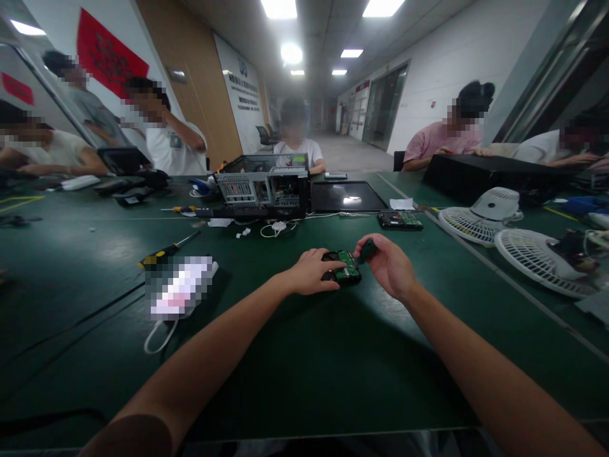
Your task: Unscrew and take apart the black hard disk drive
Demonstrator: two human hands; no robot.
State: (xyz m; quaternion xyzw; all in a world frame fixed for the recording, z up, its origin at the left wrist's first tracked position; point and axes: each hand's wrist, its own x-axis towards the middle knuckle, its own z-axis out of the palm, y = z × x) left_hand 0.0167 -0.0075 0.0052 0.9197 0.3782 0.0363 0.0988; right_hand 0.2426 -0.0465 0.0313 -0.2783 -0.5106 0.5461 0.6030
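Observation:
A hard drive (351,273) with a green circuit board facing up lies on the green table. My left hand (311,271) grips it from the left, thumb at the near edge and fingers across the top. At its right side, my right hand (391,266) is closed around the dark handle of a small screwdriver (366,251). The tool's tip meets the board's right edge; whether it sits in a screw I cannot make out. Farther back on the right lies a second hard drive (400,220), circuit board up, touched by neither hand.
An open computer case (264,187) and a dark flat panel (349,195) stand beyond my hands. To the left lie a phone (181,287) with a white cable and a yellow-black screwdriver (166,251). White fan parts (490,216) are on the right. Several people sit around the table.

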